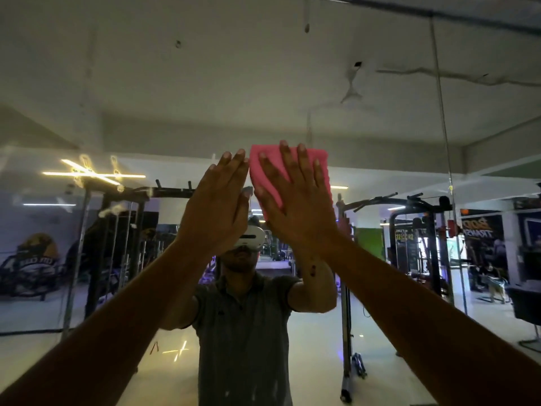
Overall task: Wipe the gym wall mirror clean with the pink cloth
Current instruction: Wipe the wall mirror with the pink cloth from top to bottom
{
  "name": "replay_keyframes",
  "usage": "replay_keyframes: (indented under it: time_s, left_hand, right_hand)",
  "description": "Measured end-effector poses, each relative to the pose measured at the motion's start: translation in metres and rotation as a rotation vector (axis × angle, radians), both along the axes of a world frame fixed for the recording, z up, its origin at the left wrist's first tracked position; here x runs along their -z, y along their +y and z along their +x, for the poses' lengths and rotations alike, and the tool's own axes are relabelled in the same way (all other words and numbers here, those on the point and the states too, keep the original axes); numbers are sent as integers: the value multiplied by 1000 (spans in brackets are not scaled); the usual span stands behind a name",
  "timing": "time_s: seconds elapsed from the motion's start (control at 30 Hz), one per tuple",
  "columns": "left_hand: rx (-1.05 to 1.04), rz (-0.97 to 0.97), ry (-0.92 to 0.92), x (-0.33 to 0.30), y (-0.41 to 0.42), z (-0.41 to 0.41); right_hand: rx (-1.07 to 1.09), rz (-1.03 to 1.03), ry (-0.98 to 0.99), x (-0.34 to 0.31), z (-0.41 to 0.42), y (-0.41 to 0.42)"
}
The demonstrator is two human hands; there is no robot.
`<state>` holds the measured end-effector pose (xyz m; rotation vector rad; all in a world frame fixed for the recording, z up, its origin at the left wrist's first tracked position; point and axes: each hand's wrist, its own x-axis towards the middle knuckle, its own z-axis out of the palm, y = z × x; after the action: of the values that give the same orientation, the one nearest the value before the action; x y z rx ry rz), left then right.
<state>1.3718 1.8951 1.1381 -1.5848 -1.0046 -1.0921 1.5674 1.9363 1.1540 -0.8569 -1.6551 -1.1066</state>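
Note:
The gym wall mirror (pixel 146 83) fills the whole view and reflects me and the gym behind. My right hand (pixel 295 197) lies flat with spread, straight fingers on the folded pink cloth (pixel 320 164), pressing it against the glass at head height. The cloth shows above and beside the fingers. My left hand (pixel 218 206) is raised just left of it, fingers straight and together, palm toward the mirror, its fingertips level with the cloth's left edge. Whether the left hand touches the glass is unclear. Both arms reach up from the bottom corners.
White smears mark the glass at the left (pixel 111 210). A vertical seam or cord (pixel 442 118) runs down the mirror at the right. Reflected weight racks (pixel 421 230) and crossed ceiling lights (pixel 87 172) appear behind my reflection.

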Motion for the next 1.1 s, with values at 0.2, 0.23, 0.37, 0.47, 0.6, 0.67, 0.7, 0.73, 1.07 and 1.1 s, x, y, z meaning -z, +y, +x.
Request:
replay_keyframes:
  time_s: [0.2, 0.23, 0.37, 0.47, 0.6, 0.67, 0.7, 0.73, 1.07, 1.1]
  left_hand:
    - [-66, 29, -15, -1, -4, 17]
    - [-53, 35, -22, -1, -4, 24]
    - [-21, -4, -2, 2, -3, 38]
    - [-64, 15, 43, 8, 0, 32]
    - [-103, 46, 61, 11, 3, 38]
    - [-115, 31, 48, 9, 5, 51]
    - [-103, 22, 33, 8, 5, 56]
    - [-94, 13, 26, 8, 6, 61]
    - [-133, -4, 40, 14, 14, 86]
    - [-126, -8, 32, 14, 15, 87]
  right_hand:
    - [-33, -95, 182, -24, 35, 3]
    - [-22, -91, 207, -22, 25, 0]
    - [-11, -57, -12, 52, 36, 9]
    - [-4, -84, 25, 48, 93, 20]
    - [35, -138, 299, -4, 90, 12]
    - [42, -99, 169, 28, 72, 11]
    - [22, -71, 67, 53, 73, 13]
    - [-6, -66, -13, 76, 85, 17]
    - [15, -82, -12, 84, 115, 23]
    - [-20, -90, -79, 101, 128, 24]
